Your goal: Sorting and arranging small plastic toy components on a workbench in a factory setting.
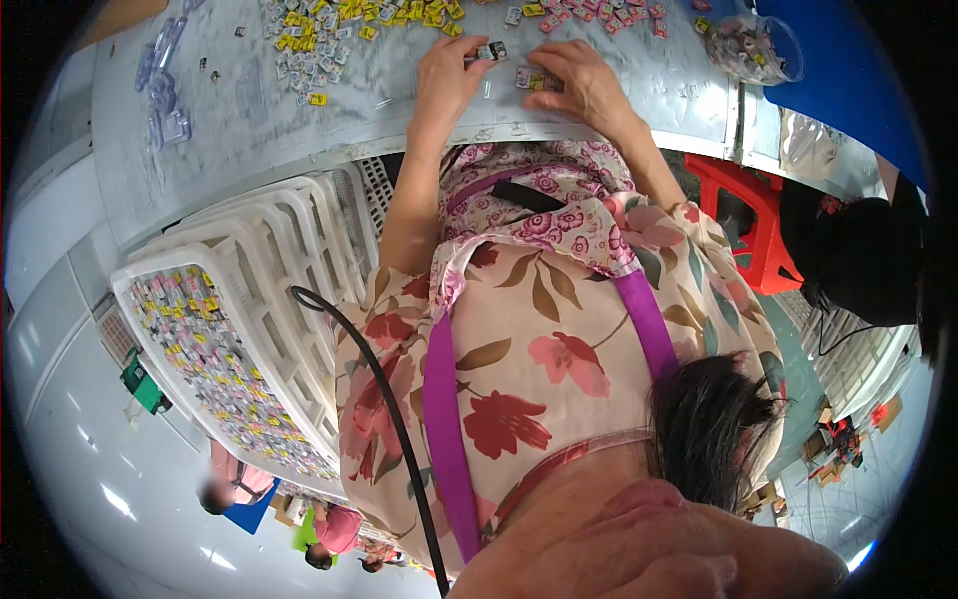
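Note:
My left hand (449, 78) is over the near part of the grey table (399, 108), its thumb and fingers pinching a small black-and-white piece (492, 51). Facing it, my right hand (587, 88) curls its thumb and fingers around a short row of small pinkish and yellow pieces (532, 78). The fingers partly hide that row, and how firmly they grip it is hard to see. Between the hands a tiny clear strip (487, 90) lies on the table. Beyond them are scattered small yellow pieces (399, 12), white-and-grey pieces (311, 68) and pink pieces (619, 14).
A clear round tub (788, 50) of small pieces stands at the right. Clear plastic parts (165, 100) lie at the table's left. Below the edge are stacked white crates (225, 349), the front one filled with small pieces, and a red stool (743, 205). A black cable (384, 389) hangs across me.

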Tool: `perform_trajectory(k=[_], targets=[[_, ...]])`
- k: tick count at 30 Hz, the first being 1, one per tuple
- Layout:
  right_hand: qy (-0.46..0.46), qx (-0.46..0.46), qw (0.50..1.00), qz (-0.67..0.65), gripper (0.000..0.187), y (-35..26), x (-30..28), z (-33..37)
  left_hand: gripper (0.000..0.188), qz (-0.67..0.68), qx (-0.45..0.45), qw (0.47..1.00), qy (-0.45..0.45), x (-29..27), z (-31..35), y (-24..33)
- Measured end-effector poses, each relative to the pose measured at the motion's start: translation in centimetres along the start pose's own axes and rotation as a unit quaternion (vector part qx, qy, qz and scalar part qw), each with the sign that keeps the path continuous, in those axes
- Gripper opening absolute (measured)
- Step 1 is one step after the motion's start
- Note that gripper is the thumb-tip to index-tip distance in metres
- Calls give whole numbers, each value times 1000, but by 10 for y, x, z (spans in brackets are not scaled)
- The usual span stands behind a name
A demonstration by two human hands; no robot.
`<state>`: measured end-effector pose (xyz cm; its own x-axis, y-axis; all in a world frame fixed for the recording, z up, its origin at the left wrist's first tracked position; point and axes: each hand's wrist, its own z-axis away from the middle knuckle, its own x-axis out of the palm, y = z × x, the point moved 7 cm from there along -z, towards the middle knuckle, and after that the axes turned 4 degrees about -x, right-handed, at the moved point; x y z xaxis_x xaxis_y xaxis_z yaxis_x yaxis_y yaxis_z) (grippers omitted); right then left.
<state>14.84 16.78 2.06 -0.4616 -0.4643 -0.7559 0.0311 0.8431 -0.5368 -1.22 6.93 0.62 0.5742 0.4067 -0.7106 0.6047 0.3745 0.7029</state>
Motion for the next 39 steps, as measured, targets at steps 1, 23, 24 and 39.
perform_trajectory(k=[1,23,24,39], targets=[[-7,-5,1000,-3,53,-5,-1,3,31,-18,14,1000,5,1,-1,0],[133,58,985,92,15,18,-28,-28,30,-99,18,992,81,-23,-23,-4],[129,65,984,105,16,19,-26,-29,29,-99,32,990,93,-22,-22,-6],[45,22,998,29,22,19,-6,-8,30,5,70,998,-6,1,-3,9]])
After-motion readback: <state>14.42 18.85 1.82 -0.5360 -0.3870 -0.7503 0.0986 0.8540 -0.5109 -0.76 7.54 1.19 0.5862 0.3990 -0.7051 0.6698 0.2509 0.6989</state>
